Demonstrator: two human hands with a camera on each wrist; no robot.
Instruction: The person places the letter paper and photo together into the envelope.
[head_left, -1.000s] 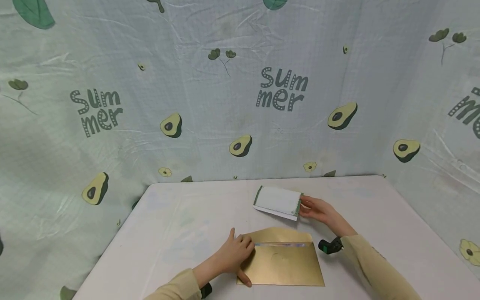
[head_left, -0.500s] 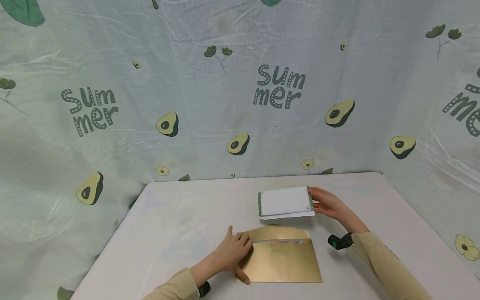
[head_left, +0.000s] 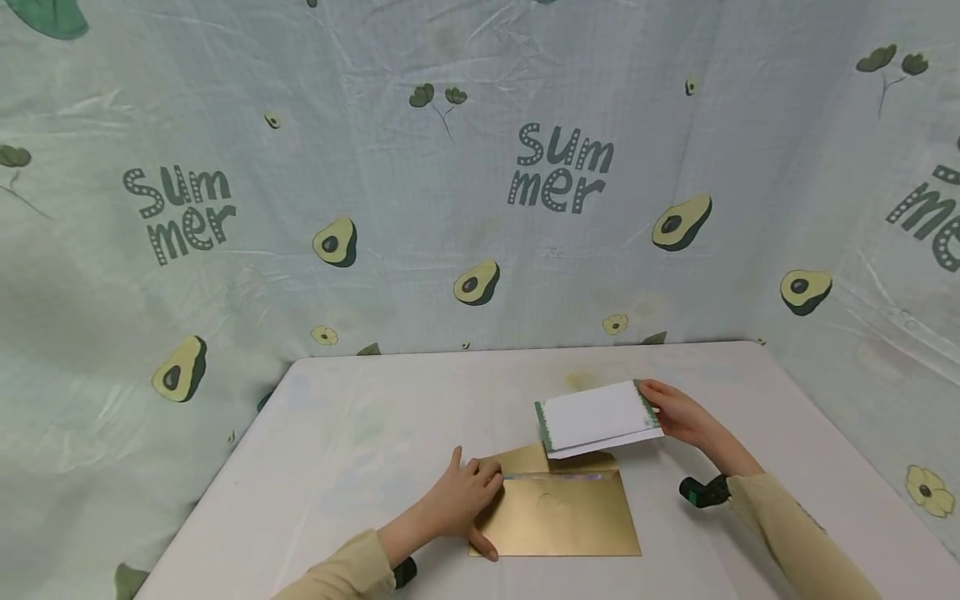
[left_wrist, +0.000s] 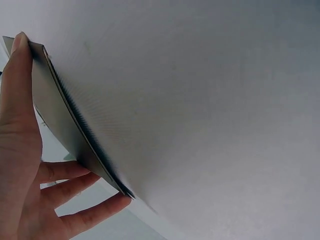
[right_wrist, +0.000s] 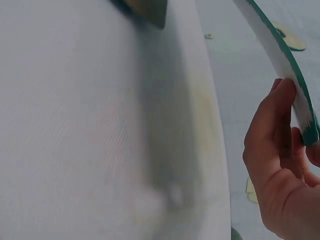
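Note:
A gold envelope (head_left: 558, 521) lies on the table with its flap folded up on the far side and a shiny strip at its mouth. My left hand (head_left: 461, 500) rests on its left end, thumb at the near corner, fingers spread toward the flap; the left wrist view shows the envelope's surface (left_wrist: 62, 110) between thumb and fingers. My right hand (head_left: 678, 412) pinches the right edge of a folded white card (head_left: 596, 417) with green borders. The card hangs tilted above the flap and hides part of it. Seen edge-on, the card (right_wrist: 287, 55) sits between right thumb and fingers.
White cloth covers the table (head_left: 375, 442), whose far edge meets a hanging cloth (head_left: 412, 192) printed with avocados and "summer". Black wrist devices sit at both wrists; the right one (head_left: 705, 492) shows beside its sleeve.
My right hand has carried the card rightward and then nearer, over the envelope's flap. The card has turned as it moved. My left hand stays on the envelope.

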